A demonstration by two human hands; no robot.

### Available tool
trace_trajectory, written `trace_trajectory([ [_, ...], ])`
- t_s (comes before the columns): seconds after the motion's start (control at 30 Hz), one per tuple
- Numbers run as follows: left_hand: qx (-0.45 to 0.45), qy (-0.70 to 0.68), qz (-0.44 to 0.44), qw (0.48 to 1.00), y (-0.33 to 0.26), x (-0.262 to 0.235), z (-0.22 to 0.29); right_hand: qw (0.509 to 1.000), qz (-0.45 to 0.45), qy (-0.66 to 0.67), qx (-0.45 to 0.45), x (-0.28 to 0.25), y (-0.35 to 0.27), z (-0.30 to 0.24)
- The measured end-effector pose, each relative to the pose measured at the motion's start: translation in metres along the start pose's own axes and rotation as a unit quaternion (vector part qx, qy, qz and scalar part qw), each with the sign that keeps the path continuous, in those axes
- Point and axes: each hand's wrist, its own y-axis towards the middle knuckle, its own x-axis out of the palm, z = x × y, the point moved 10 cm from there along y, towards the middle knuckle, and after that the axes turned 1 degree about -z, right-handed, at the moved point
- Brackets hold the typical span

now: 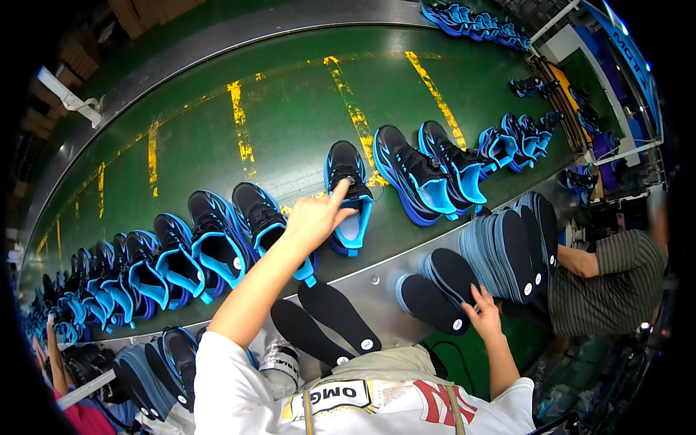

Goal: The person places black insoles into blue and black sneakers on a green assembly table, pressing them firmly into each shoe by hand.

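The black-and-blue shoe (pixel 346 161) stands on the green worktop (pixel 290 94); take it as the centre of the clock. Its toe points to 12 and its opening faces 6, toward the person, which probably makes the inside easy to see and reach.

The left hand (pixel 315 219) comes in from 7 o'clock. Its index finger is stretched onto the tongue and laces, the thumb spread apart over the opening; this seems to steady the upper, with no closed grip visible.

The right hand (pixel 486 313) lies between 4 and 5, fingers loosely parted, fingertips at the edge of a small pile of dark insoles (pixel 451 274). Whether they pinch one I cannot tell. The pile rests on the metal ledge (pixel 384 283), presumably for short reach, with a taller insole stack (pixel 493 250) near 4 and two loose insoles (pixel 339 312) at 6.

As for containers, the centre shoe shows a pale footbed. In the shoe row (pixel 217 250) toward 8, at least two openings hold a dark insole with a round white label at the heel; the farther ones are too small to read.
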Motion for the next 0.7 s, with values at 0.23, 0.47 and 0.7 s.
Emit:
trace_trajectory([
  [0.23,-0.116,-0.037,-0.015,0.992,0.039,0.007,-0.023,0.943,0.088,0.309,-0.082,-0.107,0.068,-0.126],
  [0.47,-0.249,-0.153,-0.138,0.946,0.034,0.029,-0.048,0.914,-0.344,0.209,-0.053,0.008,0.128,-0.239],
  [0.7,-0.255,-0.265,-0.125,0.921,0.022,0.042,-0.059,0.934,-0.062,-0.138,-0.323,0.075,0.141,-0.295],
])
